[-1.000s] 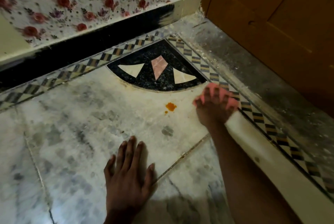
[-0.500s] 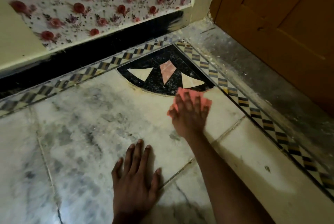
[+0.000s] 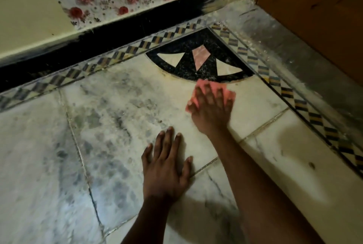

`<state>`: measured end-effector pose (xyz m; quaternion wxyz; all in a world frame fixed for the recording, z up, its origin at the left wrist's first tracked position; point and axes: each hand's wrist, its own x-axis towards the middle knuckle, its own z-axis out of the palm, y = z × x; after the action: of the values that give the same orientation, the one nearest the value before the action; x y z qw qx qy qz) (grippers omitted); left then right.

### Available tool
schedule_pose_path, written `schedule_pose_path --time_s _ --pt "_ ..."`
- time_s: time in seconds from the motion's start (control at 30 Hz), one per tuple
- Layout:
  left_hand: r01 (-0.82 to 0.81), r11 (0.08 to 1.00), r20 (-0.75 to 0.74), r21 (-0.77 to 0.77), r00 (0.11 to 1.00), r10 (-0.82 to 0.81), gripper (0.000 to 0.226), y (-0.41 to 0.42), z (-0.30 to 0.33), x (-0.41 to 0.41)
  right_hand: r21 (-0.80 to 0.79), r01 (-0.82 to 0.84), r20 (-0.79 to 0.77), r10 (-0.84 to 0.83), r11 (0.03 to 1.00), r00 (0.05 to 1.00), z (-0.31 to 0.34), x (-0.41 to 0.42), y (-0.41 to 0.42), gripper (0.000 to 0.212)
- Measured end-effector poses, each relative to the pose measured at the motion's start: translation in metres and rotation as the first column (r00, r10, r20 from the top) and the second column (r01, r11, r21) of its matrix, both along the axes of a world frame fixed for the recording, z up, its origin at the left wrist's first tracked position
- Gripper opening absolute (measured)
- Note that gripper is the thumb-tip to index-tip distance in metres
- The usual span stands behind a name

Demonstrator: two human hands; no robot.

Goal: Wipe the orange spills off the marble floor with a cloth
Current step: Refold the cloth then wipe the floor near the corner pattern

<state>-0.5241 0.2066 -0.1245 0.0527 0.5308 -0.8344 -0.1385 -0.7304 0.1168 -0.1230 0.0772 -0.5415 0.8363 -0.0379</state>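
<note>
I see my right hand (image 3: 213, 106) flat, fingers straight, pressing the cloth (image 3: 229, 94) on the floor (image 3: 117, 106) just below the inlay (image 3: 198, 60) — my left hand (image 3: 167, 167) lies flat, nearer me.

1. One head-worn wide-angle view looks forward and steeply down, close over the grey-veined white marble floor (image 3: 121, 117).
2. It faces a room corner: the black quarter-circle stone inlay (image 3: 198, 64) lies at 12 o'clock, the brown wooden door (image 3: 318, 13) at 2 o'clock.
3. Both forearms enter from 6 o'clock.
</note>
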Motion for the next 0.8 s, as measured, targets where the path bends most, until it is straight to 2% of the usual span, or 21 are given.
schedule_pose_path --time_s 0.07,0.13,0.2,0.27,0.3,0.33,0.43,0.5,0.57,0.67,0.7,0.73,0.8 --pt "-0.004 1.000 -0.017 -0.008 1.000 0.004 0.072 0.000 0.001 -0.001 -0.088 -0.190 -0.067 0.184 0.978 0.981 -0.003 0.006 0.047 0.067" --pt "0.003 0.999 -0.044 -0.035 0.999 -0.005 0.068 0.001 0.000 -0.001 -0.088 -0.215 -0.083 0.208 0.972 0.975 -0.005 -0.007 0.068 0.064" --pt "0.011 0.998 -0.075 -0.055 0.997 -0.015 0.066 0.003 -0.001 0.001 -0.044 -0.052 -0.064 0.049 0.998 0.997 -0.003 -0.022 0.048 0.067" --pt "0.010 0.998 -0.092 -0.062 0.996 -0.016 0.065 0.002 -0.002 0.002 0.027 0.152 0.020 -0.153 0.988 0.988 0.003 -0.022 0.007 0.068" --pt "0.009 0.998 -0.101 -0.061 0.995 -0.015 0.064 0.000 -0.003 0.002 0.056 0.176 0.055 -0.180 0.983 0.982 0.006 -0.017 -0.009 0.068" --pt "0.003 0.998 -0.125 -0.058 0.992 -0.010 0.064 -0.001 -0.004 0.005 0.069 0.139 0.059 -0.143 0.988 0.988 0.006 -0.007 -0.013 0.068" --pt "-0.031 0.999 -0.336 -0.036 0.942 0.017 0.064 -0.009 0.000 0.016 -0.026 -0.173 -0.023 0.172 0.985 0.985 -0.002 0.013 0.038 0.068" --pt "-0.020 0.999 -0.385 -0.043 0.923 0.002 0.068 -0.029 0.008 0.030 -0.138 -0.248 -0.102 0.235 0.959 0.967 -0.010 0.010 0.097 0.066" --pt "-0.028 0.999 -0.314 -0.047 0.949 0.012 0.071 -0.072 0.015 0.044 -0.090 -0.113 -0.134 0.101 0.989 0.986 -0.011 -0.011 0.110 0.068" --pt "-0.058 0.998 -0.053 -0.003 0.997 0.058 0.081 -0.132 0.015 0.057 -0.011 0.288 0.014 -0.288 0.958 0.958 0.001 -0.024 0.048 0.071" --pt "-0.072 0.997 0.000 -0.002 0.997 0.072 0.083 -0.140 0.011 0.058 0.027 0.341 0.068 -0.342 0.940 0.937 0.005 -0.018 0.020 0.070" --pt "-0.082 0.996 0.019 -0.026 0.996 0.083 0.082 -0.146 0.005 0.058 0.056 0.325 0.103 -0.329 0.944 0.939 0.006 -0.013 -0.004 0.070" --pt "-0.109 0.991 -0.026 -0.082 0.994 0.108 0.077 -0.147 0.000 0.059 0.027 0.089 0.042 -0.090 0.996 0.995 -0.002 -0.003 -0.020 0.068"
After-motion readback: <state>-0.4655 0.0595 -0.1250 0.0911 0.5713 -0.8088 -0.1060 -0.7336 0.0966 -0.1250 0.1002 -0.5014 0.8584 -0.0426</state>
